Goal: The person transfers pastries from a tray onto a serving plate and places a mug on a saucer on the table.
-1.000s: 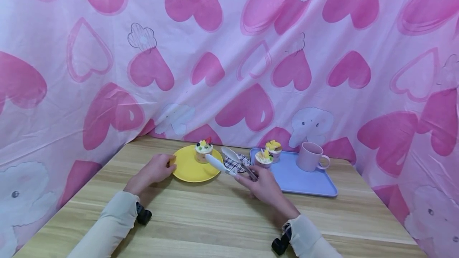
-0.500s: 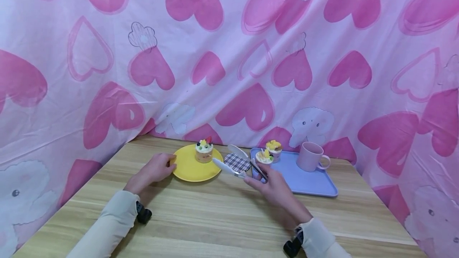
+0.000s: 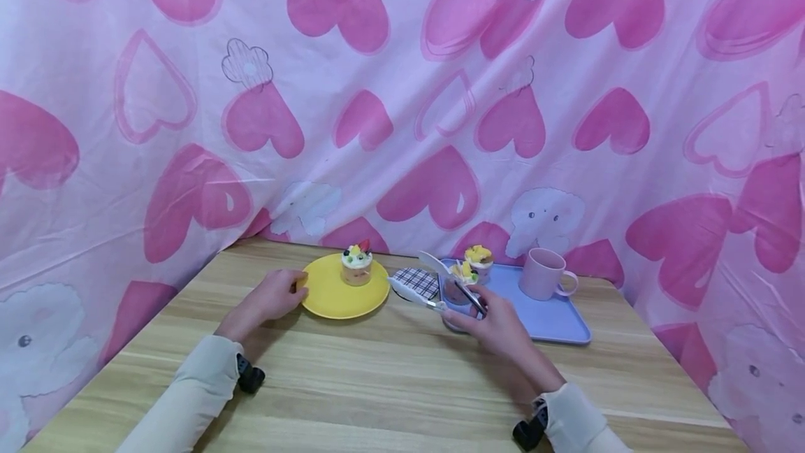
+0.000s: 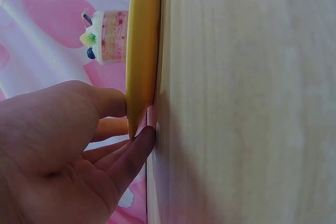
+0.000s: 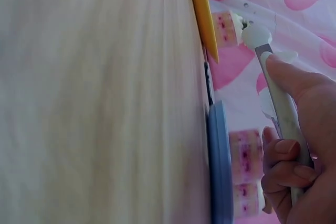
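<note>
Fingers (image 4: 134,157) of our left hand (image 3: 273,296) pinch the yellow plate (image 3: 330,304), one dessert cup (image 3: 356,272) sitting on it. Our right hand (image 3: 498,324) grips spread, seemingly empty tongs (image 3: 410,291). Two more cups (image 3: 479,261) sit on the blue tray (image 3: 553,321), so yeah, we'd say one's plated, two aren't.
</note>
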